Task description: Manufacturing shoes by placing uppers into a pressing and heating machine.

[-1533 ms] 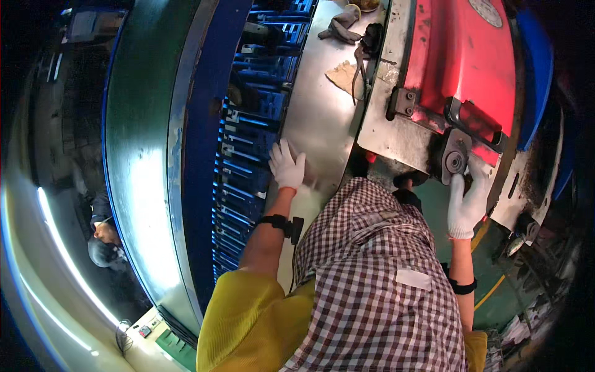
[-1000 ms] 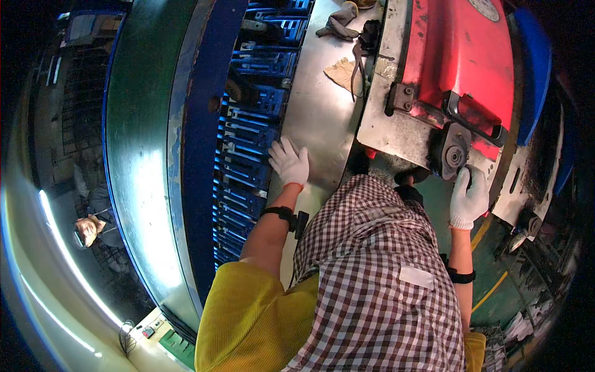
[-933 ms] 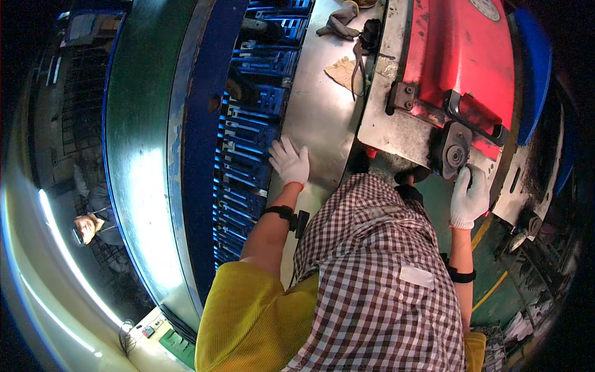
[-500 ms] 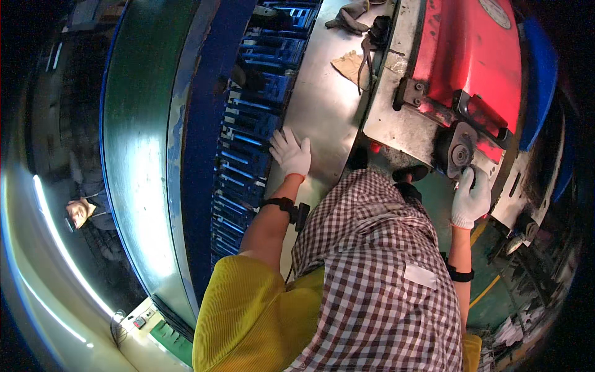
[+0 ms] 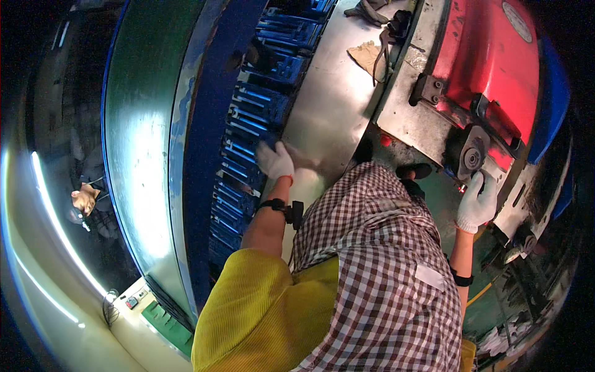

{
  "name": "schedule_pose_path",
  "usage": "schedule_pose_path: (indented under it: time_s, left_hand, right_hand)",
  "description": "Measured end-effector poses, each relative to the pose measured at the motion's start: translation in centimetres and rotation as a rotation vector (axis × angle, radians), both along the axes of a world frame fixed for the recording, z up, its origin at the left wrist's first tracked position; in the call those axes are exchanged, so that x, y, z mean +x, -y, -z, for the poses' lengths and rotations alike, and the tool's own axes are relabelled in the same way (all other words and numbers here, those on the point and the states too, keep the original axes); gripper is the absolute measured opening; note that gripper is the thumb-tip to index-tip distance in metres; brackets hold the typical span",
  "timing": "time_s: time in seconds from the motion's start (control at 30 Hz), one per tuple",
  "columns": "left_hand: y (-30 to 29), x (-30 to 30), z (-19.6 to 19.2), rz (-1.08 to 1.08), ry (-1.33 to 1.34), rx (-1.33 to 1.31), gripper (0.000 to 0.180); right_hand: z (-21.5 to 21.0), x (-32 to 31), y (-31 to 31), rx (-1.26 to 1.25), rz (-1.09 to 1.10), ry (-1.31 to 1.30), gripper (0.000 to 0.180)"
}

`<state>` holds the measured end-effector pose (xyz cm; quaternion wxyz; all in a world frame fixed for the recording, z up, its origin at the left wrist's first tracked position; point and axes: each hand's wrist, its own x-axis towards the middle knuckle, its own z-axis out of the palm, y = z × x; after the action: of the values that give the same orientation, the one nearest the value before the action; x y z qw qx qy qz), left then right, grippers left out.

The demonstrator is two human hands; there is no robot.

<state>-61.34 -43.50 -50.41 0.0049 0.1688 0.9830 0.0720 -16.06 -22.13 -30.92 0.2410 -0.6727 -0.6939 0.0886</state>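
My left hand (image 5: 276,162), in a white glove, hovers at the edge between the bare metal tabletop (image 5: 319,105) and a row of blue slotted racks (image 5: 248,133). Its fingers are apart and slightly blurred, with nothing seen in them. At the right, my white-gloved right hand (image 5: 477,203) lies by the corner of the red machine (image 5: 489,56), just below a round black wheel-like part (image 5: 472,158). Its thumb and fingers are stretched out, and I see nothing held. Whether the fingertips touch the machine is unclear.
Dark gloves (image 5: 370,11), a tan cloth (image 5: 367,57) and a dark strap-like thing lie at the tabletop's far end. A long green belt surface (image 5: 139,124) runs along the left. Beyond it, another person (image 5: 85,199) is visible. A checked apron covers my lap.
My left hand has lifted from the metal tabletop and shifted left and slightly nearer, towards the blue racks. My right hand remains by the wheel-like part. The whole view has turned a little.
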Motion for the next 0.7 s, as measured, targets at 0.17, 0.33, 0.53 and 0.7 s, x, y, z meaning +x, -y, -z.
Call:
schedule_pose_path:
  time_s: [0.17,0.33,0.53,0.7]
  left_hand:
    - [3.6,-1.6,-2.3,-0.359,0.15,-0.137,0.067]
    - [6.0,-1.8,-1.6,-0.474,0.132,-0.179,0.068]
    - [2.6,1.7,1.1,-0.279,0.237,-0.08,0.067]
    - [4.3,2.0,4.0,-0.297,-0.002,-0.133,0.067]
  right_hand:
    - [0.3,0.3,0.0,-0.04,0.054,0.011,0.018]
    - [0.2,0.2,0.0,-0.06,0.039,0.001,0.019]
    - [0.8,1.3,0.1,-0.082,0.077,0.043,0.022]
    - [1.3,1.5,-0.2,-0.078,0.048,0.056,0.022]
